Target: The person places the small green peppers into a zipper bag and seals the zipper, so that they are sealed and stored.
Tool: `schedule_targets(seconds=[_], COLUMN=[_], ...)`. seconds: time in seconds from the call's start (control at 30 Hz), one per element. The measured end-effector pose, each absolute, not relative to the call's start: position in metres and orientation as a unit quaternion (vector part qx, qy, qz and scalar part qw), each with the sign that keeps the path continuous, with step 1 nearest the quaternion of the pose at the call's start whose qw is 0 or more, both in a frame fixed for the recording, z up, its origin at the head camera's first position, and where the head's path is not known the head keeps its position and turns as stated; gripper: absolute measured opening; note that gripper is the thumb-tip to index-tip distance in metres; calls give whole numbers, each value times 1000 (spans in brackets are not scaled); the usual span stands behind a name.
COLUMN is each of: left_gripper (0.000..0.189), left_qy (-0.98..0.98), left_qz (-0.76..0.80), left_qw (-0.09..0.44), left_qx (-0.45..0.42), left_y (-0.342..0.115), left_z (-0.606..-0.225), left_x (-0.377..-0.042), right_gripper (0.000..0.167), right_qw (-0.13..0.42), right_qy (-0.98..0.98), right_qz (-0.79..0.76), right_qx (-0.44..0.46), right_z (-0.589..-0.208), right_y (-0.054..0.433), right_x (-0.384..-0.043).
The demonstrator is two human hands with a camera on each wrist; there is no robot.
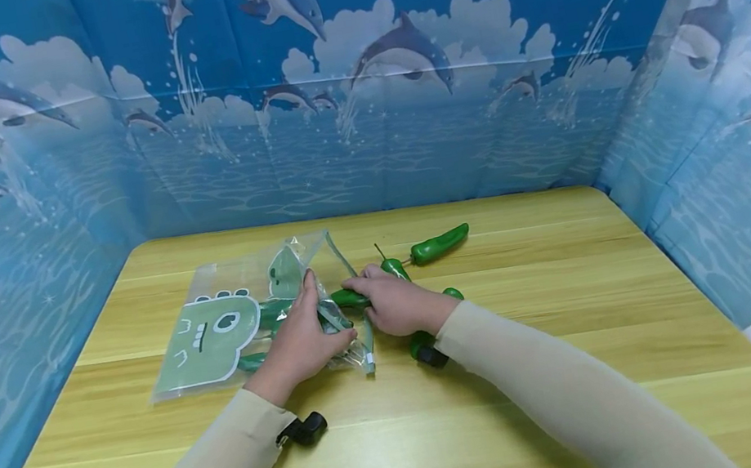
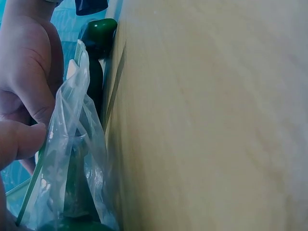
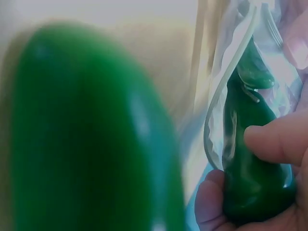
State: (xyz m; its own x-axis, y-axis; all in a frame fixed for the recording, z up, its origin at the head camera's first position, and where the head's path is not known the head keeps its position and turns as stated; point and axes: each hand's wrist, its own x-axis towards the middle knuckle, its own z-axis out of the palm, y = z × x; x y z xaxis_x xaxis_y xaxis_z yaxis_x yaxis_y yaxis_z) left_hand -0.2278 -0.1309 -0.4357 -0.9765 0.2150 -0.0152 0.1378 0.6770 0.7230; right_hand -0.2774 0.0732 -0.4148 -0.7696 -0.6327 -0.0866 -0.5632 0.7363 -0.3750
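Note:
A clear zip bag [image 1: 226, 274] printed with a green cartoon face lies on the table, its mouth facing right. My left hand [image 1: 299, 344] grips the bag near its mouth; in the left wrist view its thumb [image 2: 26, 139] presses at the rim. My right hand [image 1: 398, 302] holds a green pepper [image 3: 255, 178] between thumb and fingers, the pepper's stem end inside the open mouth. Other green peppers [image 1: 252, 362] show through the plastic. Part of the held pepper is hidden by the right hand in the head view.
Right of the bag lie several loose peppers, one [image 1: 442, 244] at the back and another [image 1: 394, 267] just behind the right hand; the right forearm partly covers others. The wooden table [image 1: 580, 299] is enclosed by a dolphin-print curtain [image 1: 406, 146].

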Motion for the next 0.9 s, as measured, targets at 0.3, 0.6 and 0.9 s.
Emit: schedule_targets(seconds=[0.3, 0.6, 0.9], left_gripper=[123, 123, 122], left_qy=[915, 915, 917], left_qz=[389, 390, 385], left_qw=[43, 49, 53], left_qx=[98, 92, 90], left_y=[-131, -131, -130], left_z=[-437, -436, -436], left_x=[-228, -228, -228], right_gripper=[59, 48, 53], right_qw=[118, 101, 94], right_qy=[924, 919, 925], right_qz=[-171, -200, -186], right_qx=[-321, -324, -318], right_z=[-419, -419, -418], right_y=[69, 70, 70], right_x=[-280, -283, -284])
